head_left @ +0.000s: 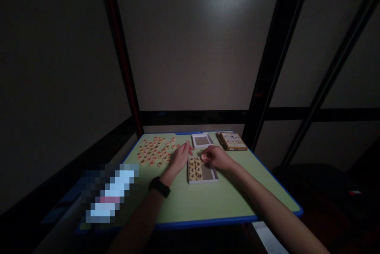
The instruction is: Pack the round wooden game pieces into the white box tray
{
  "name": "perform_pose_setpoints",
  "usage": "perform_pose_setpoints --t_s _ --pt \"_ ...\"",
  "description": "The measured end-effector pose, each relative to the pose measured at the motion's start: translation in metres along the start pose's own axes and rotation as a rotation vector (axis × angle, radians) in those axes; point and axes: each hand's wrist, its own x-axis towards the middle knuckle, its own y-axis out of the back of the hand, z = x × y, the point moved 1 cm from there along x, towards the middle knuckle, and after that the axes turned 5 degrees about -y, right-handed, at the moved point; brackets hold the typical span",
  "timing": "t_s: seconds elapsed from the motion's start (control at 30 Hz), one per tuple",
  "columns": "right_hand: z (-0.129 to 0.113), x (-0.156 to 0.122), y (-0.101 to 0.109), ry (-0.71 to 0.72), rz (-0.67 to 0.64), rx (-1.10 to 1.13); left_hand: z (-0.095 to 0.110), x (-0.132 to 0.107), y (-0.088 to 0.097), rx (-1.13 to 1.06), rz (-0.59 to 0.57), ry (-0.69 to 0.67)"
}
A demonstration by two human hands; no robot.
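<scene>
My right hand (pixel 218 157) pinches a round xiangqi piece (pixel 204 158) with a red mark, above the far part of a shallow white box (pixel 210 174). Two columns of xiangqi pieces with dark characters (pixel 192 170) lie face up along the box's left side. The box's brown floor shows on the right. At the box's far left corner is my left hand (pixel 180 156), its fingers drawn together; whatever they may hold is hidden. To its left, many loose xiangqi pieces (pixel 152 151) with red or dark marks are scattered on the green table (pixel 234 202).
A second white box part (pixel 202 140) lies behind the filled box. Printed cardboard boxes (pixel 233 141) are stacked at the back right. A blurred-out bright object (pixel 111 194) is at the table's left edge. Blue edging (pixel 208 222) borders the table, with wall panels behind it.
</scene>
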Motion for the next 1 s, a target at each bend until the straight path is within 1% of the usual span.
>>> perform_pose_setpoints --t_s 0.1,0.2,0.33,0.57,0.8,1.0 --pt "-0.005 -0.002 -0.003 0.016 -0.040 -0.058 0.001 -0.001 0.000 0.020 0.030 -0.033" --pt "-0.008 -0.003 -0.003 0.008 -0.047 -0.055 0.001 -0.002 0.000 0.057 0.034 -0.051" --pt "-0.008 -0.004 -0.001 0.003 -0.056 -0.049 0.004 -0.003 0.001 0.096 0.028 -0.064" --pt "-0.012 -0.004 -0.002 -0.010 -0.072 -0.060 0.012 -0.007 0.000 0.085 0.021 -0.074" --pt "-0.008 -0.003 -0.005 -0.004 -0.089 -0.052 0.015 -0.008 -0.001 0.124 0.031 -0.099" --pt "-0.009 -0.004 -0.002 0.003 -0.079 -0.024 0.016 -0.009 -0.002 0.123 0.027 -0.106"
